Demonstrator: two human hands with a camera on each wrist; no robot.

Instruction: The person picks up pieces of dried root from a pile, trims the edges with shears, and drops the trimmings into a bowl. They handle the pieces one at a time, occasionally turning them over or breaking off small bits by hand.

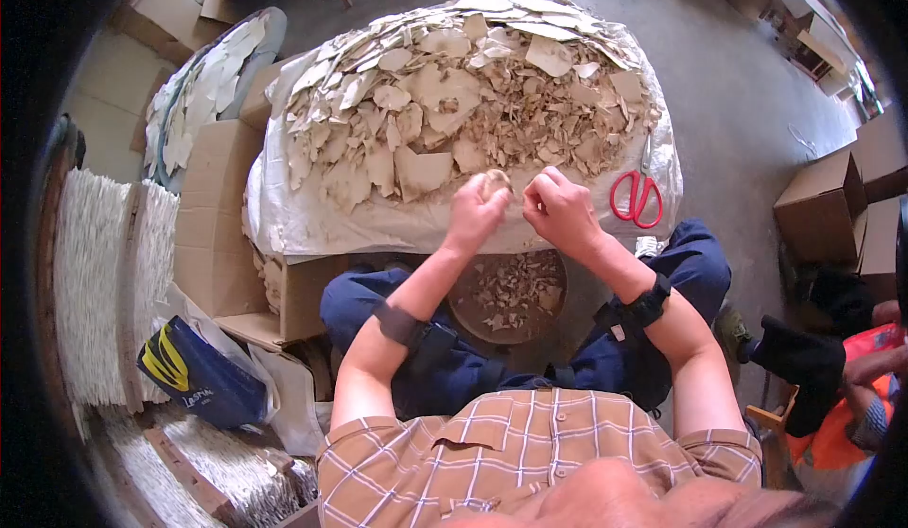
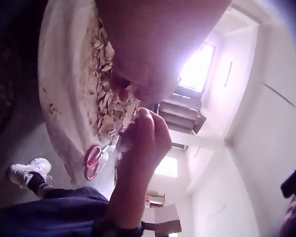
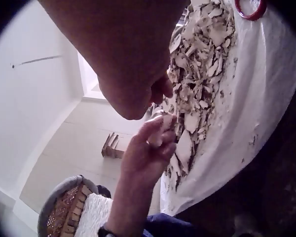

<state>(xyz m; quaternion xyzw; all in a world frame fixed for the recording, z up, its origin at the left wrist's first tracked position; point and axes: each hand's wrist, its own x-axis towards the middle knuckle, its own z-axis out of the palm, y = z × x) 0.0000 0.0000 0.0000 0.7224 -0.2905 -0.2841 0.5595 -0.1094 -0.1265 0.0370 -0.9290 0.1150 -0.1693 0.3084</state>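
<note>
My left hand (image 1: 476,214) pinches a small pale, dried flake (image 1: 496,182) between thumb and fingers, in front of a heap of such pieces. The right wrist view shows the flake (image 3: 163,129) in the curled fingers of that left hand (image 3: 145,155). Just to its right is my right hand (image 1: 562,211), thumb and fingertips drawn together, with nothing visible between them. The heap of pale, brittle flakes (image 1: 445,98) spreads over a white cloth (image 1: 369,235), larger pieces at left and back, small crumbs at centre right. Red-handled scissors (image 1: 636,197) lie on the cloth to the right.
Between my knees stands a round basin (image 1: 459,315) with small scraps. Cardboard boxes (image 1: 222,216) flank the cloth on the left, near stacked white sheets (image 1: 90,282) and a blue bag (image 1: 203,377). Another person's orange garment (image 1: 832,433) shows at right, below more boxes (image 1: 823,207).
</note>
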